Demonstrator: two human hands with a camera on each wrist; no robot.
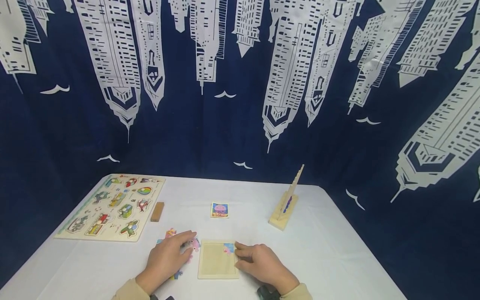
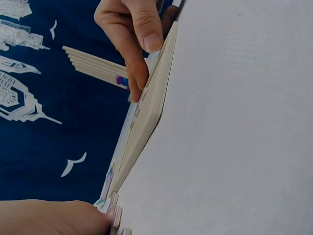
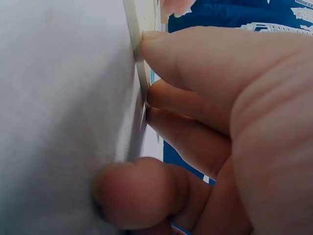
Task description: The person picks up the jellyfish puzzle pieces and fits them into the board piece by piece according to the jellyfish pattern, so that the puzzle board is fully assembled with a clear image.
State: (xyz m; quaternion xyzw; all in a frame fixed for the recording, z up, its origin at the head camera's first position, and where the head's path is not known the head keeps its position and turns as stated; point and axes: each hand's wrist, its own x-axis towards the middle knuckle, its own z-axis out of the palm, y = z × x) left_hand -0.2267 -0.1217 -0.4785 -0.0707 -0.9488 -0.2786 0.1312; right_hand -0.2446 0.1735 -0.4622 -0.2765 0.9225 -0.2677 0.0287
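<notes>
A square wooden puzzle tray (image 1: 217,266) lies on the white table in the head view. One jigsaw piece (image 1: 228,248) with a blue and pink picture sits in its upper right corner. Against the tray's right edge rest the fingertips of my right hand (image 1: 262,262); the right wrist view shows its thumb (image 3: 161,54) touching the tray's side. To the left of the tray, my left hand (image 1: 168,256) lies over a scatter of colourful jigsaw pieces (image 1: 195,244), partly hiding them. Its thumb (image 2: 93,218) touches or nearly touches a piece in the left wrist view.
A large picture board (image 1: 112,208) with vehicle and toy shapes lies at the left. Next to it is a brown wooden block (image 1: 157,211). A small picture card (image 1: 219,210) lies behind the tray. A wooden stand (image 1: 283,212) with purple beads is at the back right.
</notes>
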